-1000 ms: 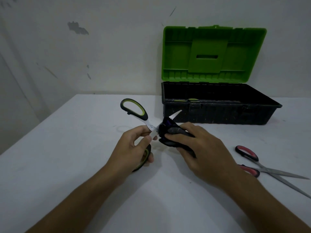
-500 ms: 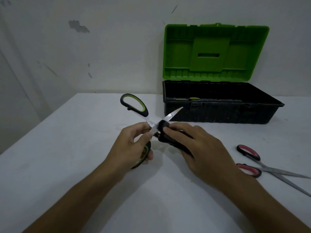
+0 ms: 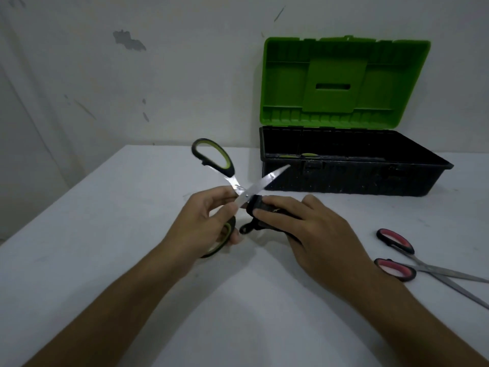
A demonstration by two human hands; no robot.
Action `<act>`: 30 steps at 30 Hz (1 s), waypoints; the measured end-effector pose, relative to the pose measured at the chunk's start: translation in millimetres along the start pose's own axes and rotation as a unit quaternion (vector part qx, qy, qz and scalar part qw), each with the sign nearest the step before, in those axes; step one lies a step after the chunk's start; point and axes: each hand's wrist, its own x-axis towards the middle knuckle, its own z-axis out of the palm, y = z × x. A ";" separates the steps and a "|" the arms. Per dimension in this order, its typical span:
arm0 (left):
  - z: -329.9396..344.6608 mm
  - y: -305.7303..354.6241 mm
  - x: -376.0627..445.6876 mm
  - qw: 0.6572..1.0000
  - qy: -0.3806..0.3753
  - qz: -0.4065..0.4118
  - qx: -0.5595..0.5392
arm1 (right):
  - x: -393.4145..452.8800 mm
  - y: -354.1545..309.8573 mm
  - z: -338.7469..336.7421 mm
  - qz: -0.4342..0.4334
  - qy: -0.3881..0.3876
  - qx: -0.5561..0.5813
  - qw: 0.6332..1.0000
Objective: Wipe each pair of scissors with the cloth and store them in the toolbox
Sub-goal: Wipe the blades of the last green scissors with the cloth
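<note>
Fingers of the left hand [image 3: 205, 223] pinch the open green-handled scissors [image 3: 267, 180] at the pivot, while the right hand [image 3: 304, 229] grips a dark cloth [image 3: 260, 207] round one blade.

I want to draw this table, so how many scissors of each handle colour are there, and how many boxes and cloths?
Green-handled scissors: 1 in the hands, plus green handles showing inside the box, too hidden to count
Red-handled scissors: 1
Toolbox: 1
Dark cloth: 1
Total clearly seen: 4 things
</note>
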 end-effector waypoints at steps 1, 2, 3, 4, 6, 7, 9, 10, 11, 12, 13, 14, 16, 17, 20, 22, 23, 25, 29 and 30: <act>-3.7 1.7 0.5 1.000 0.004 -0.002 -0.007 | -2.0 4.2 0.5 0.003 -0.013 -0.004 1.000; -8.5 2.7 1.5 1.000 0.012 -0.003 -0.015 | -4.8 9.0 0.9 0.005 -0.022 -0.010 1.000; -13.7 3.8 2.7 1.000 0.022 -0.004 -0.020 | -7.4 13.1 -0.2 0.009 -0.026 -0.015 1.000; -18.2 4.6 4.0 0.999 0.032 -0.004 -0.021 | -9.5 16.4 -2.0 0.014 -0.021 -0.017 1.000; -21.6 3.7 6.6 0.999 0.045 -0.005 -0.007 | -10.7 18.9 -6.3 0.025 0.012 -0.015 1.000; -19.9 2.8 6.6 0.999 0.047 -0.006 0.005 | -10.0 17.0 -8.1 0.026 0.031 -0.015 0.999; -10.9 -0.4 4.1 0.999 0.035 -0.007 0.025 | -5.5 9.3 -8.3 0.018 0.049 -0.018 0.998; -5.4 -1.8 1.5 0.999 0.017 -0.005 0.029 | -3.5 5.6 -6.2 0.012 0.042 -0.016 0.999; -1.2 -2.5 -0.8 1.000 -0.002 0.000 0.029 | -2.8 2.5 -2.9 0.011 0.026 -0.011 1.000; 0.4 -2.4 -2.1 1.000 -0.015 0.008 0.025 | -2.6 0.6 0.5 0.016 0.010 -0.002 1.000; -0.6 -1.0 -2.0 1.000 -0.020 0.014 0.019 | -2.7 0.6 2.8 0.024 -0.002 0.005 1.000; -3.6 0.5 -0.9 1.000 -0.018 0.016 0.010 | -3.3 3.6 4.4 0.029 -0.012 0.008 0.999; -11.0 2.1 1.5 1.000 -0.001 0.011 -0.008 | -6.8 11.9 4.6 0.031 -0.029 -0.004 0.999; -14.3 2.3 2.5 1.000 0.011 0.010 -0.015 | -8.8 15.8 3.6 0.034 -0.033 -0.015 0.999; -17.0 0.4 4.1 0.999 0.040 0.000 -0.033 | -11.6 21.4 -2.8 0.049 0.002 -0.031 0.998; -14.2 -1.9 3.6 0.999 0.040 -0.006 -0.019 | -10.0 17.0 -7.9 0.048 0.051 -0.030 0.997; -11.6 -2.8 2.7 0.999 0.033 -0.009 -0.015 | -7.8 12.6 -9.5 0.039 0.067 -0.030 0.997; -6.5 -3.2 0.8 0.999 0.012 -0.016 -0.029 | -3.0 4.0 -7.7 0.012 0.060 -0.029 0.998; -5.6 -0.2 1.2 0.999 -0.002 0.001 -0.050 | -0.9 1.3 1.1 0.030 0.017 -0.016 0.999; -7.9 -0.2 2.0 0.999 0.002 0.002 -0.048 | -2.2 5.2 1.1 0.039 0.008 -0.016 0.999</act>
